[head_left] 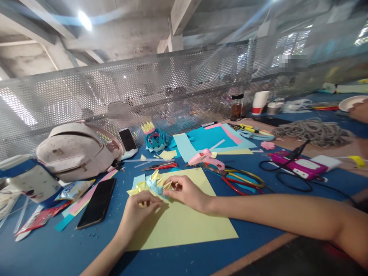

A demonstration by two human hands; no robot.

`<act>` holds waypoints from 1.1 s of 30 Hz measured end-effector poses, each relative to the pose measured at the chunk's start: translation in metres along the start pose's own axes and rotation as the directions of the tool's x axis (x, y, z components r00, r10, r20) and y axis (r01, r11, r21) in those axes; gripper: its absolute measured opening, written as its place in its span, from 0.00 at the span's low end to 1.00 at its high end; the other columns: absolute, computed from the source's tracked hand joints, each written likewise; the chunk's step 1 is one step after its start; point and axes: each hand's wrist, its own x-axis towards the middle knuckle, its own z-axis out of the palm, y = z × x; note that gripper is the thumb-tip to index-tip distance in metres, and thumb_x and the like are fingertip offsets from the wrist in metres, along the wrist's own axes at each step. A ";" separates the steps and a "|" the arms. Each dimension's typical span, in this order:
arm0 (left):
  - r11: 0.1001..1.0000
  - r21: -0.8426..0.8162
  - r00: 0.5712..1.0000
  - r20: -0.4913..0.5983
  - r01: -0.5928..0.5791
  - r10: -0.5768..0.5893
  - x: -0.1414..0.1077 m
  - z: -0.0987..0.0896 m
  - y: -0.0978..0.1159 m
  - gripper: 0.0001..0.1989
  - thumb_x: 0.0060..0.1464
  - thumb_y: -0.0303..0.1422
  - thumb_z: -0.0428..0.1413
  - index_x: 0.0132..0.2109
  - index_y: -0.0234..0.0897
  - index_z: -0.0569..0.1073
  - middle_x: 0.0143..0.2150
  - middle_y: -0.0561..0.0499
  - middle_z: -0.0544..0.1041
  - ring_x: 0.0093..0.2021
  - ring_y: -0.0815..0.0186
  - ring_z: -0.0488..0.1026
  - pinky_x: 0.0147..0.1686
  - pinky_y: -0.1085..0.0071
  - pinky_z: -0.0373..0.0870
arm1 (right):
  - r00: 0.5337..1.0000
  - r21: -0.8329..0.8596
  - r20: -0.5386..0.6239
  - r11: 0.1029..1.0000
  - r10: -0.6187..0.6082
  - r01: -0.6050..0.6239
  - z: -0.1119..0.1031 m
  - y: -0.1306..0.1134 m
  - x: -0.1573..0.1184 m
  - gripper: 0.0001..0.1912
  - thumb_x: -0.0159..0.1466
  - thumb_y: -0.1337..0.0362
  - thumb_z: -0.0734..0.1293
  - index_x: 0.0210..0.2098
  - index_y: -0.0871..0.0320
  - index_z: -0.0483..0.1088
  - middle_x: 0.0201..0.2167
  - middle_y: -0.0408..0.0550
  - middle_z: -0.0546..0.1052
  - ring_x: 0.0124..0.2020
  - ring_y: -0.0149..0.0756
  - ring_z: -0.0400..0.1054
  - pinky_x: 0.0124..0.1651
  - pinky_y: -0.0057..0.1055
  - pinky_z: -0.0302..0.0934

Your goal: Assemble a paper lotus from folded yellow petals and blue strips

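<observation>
A folded paper flower [155, 184] with yellow points and a light blue middle rests on a pale yellow sheet [186, 226]. At its right side, my right hand [186, 191] has thumb and fingers pinched on the flower's yellow petals. My left hand [140, 209] is at the near left edge of the flower, fingers curled with the thumb close to them; whatever may be between the fingertips is too small to make out. Behind the flower lie red-handled pliers [165, 166] and a pink glue gun [207, 160].
Scissors [244, 180], blue paper sheets [207, 140] and a finished blue paper lotus [156, 140] lie beyond the hands. A black phone [97, 203], backpack [74, 151] and cup [31, 182] stand left. Right are a magenta power bank [299, 165] and grey cord [316, 132].
</observation>
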 end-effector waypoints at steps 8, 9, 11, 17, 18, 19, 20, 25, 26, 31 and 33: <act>0.994 -0.023 0.990 -0.095 -0.109 0.106 0.001 -0.004 -0.003 0.08 0.51 0.36 0.62 0.26 0.39 0.79 0.25 0.53 0.79 0.27 0.66 0.70 0.31 0.72 0.64 | 1.000 0.091 0.017 0.995 0.026 -0.027 0.000 0.002 0.002 0.14 0.59 0.54 0.72 0.36 0.59 0.76 0.31 0.46 0.75 0.29 0.31 0.64 0.30 0.25 0.57; 0.988 -0.030 0.984 -0.105 -0.151 0.147 0.000 -0.005 -0.002 0.08 0.52 0.36 0.61 0.27 0.40 0.80 0.27 0.52 0.80 0.28 0.66 0.72 0.32 0.72 0.65 | 0.999 0.095 0.017 0.995 0.032 -0.034 0.000 0.001 0.002 0.14 0.59 0.54 0.72 0.36 0.60 0.76 0.31 0.46 0.75 0.30 0.32 0.65 0.30 0.25 0.58; 0.973 -0.041 0.966 -0.130 -0.229 0.222 -0.003 -0.005 0.000 0.08 0.55 0.35 0.60 0.30 0.41 0.81 0.30 0.51 0.82 0.31 0.64 0.74 0.32 0.72 0.67 | 0.999 0.113 0.016 0.993 0.035 -0.036 0.000 -0.001 0.003 0.15 0.59 0.54 0.71 0.36 0.60 0.76 0.32 0.47 0.76 0.32 0.33 0.67 0.31 0.25 0.59; 0.962 -0.140 0.963 -0.164 -0.237 0.213 -0.006 -0.010 0.008 0.09 0.58 0.35 0.58 0.32 0.41 0.81 0.41 0.46 0.81 0.45 0.57 0.76 0.42 0.68 0.70 | 1.000 0.192 0.000 0.981 0.002 -0.001 -0.002 -0.005 0.004 0.19 0.64 0.51 0.66 0.33 0.62 0.76 0.34 0.49 0.76 0.36 0.35 0.68 0.36 0.28 0.61; 0.957 -0.191 0.972 -0.134 -0.218 0.194 -0.005 -0.010 0.009 0.10 0.57 0.35 0.59 0.30 0.40 0.81 0.42 0.45 0.81 0.46 0.56 0.76 0.44 0.67 0.70 | 1.000 0.194 0.004 0.981 -0.001 0.000 -0.002 -0.006 0.003 0.19 0.64 0.51 0.66 0.33 0.62 0.75 0.33 0.48 0.75 0.35 0.35 0.67 0.36 0.28 0.60; 0.950 -0.250 0.982 -0.079 -0.189 0.175 -0.005 -0.010 0.009 0.11 0.56 0.36 0.59 0.28 0.39 0.80 0.40 0.44 0.82 0.46 0.55 0.77 0.44 0.66 0.71 | 1.000 0.194 0.008 0.981 -0.004 0.003 -0.002 -0.006 0.003 0.19 0.64 0.51 0.66 0.33 0.62 0.75 0.32 0.48 0.75 0.35 0.35 0.67 0.35 0.28 0.60; 0.939 -0.311 0.988 -0.004 -0.150 0.156 -0.005 -0.010 0.009 0.11 0.56 0.37 0.60 0.27 0.38 0.80 0.36 0.44 0.82 0.42 0.56 0.78 0.42 0.66 0.72 | 1.000 0.194 0.010 0.981 -0.007 0.005 -0.003 -0.007 0.002 0.18 0.64 0.51 0.66 0.32 0.62 0.75 0.32 0.47 0.74 0.35 0.35 0.66 0.35 0.28 0.60; 0.902 -0.430 0.996 0.070 -0.016 0.051 0.000 -0.014 0.004 0.11 0.54 0.38 0.61 0.29 0.36 0.80 0.22 0.49 0.79 0.23 0.65 0.73 0.28 0.71 0.71 | 1.000 0.237 -0.014 0.971 0.001 0.002 -0.005 -0.011 0.003 0.19 0.63 0.51 0.67 0.30 0.62 0.72 0.29 0.45 0.71 0.32 0.32 0.63 0.33 0.27 0.57; 0.911 -0.409 0.999 -0.021 -0.042 0.037 0.002 -0.017 0.003 0.11 0.54 0.38 0.61 0.28 0.37 0.80 0.21 0.50 0.78 0.24 0.65 0.73 0.29 0.72 0.71 | 1.000 0.241 -0.029 0.971 0.005 0.002 -0.006 -0.012 0.004 0.19 0.63 0.51 0.67 0.31 0.62 0.72 0.28 0.44 0.70 0.31 0.31 0.63 0.32 0.27 0.56; 0.967 -0.231 0.955 -0.294 -0.109 0.037 0.011 -0.045 0.005 0.10 0.53 0.38 0.60 0.31 0.37 0.82 0.20 0.52 0.76 0.26 0.64 0.75 0.30 0.72 0.71 | 0.991 0.225 -0.130 0.973 -0.019 0.049 -0.021 -0.021 0.013 0.16 0.62 0.52 0.66 0.34 0.61 0.73 0.28 0.43 0.71 0.29 0.30 0.61 0.32 0.27 0.54; 0.983 -0.155 0.967 -0.248 -0.097 0.057 0.011 -0.053 0.005 0.10 0.53 0.39 0.60 0.33 0.38 0.82 0.22 0.51 0.78 0.27 0.62 0.77 0.29 0.71 0.73 | 0.991 0.209 -0.132 0.976 -0.035 0.063 -0.028 -0.028 0.013 0.15 0.63 0.53 0.66 0.35 0.61 0.73 0.29 0.44 0.72 0.29 0.30 0.61 0.32 0.27 0.55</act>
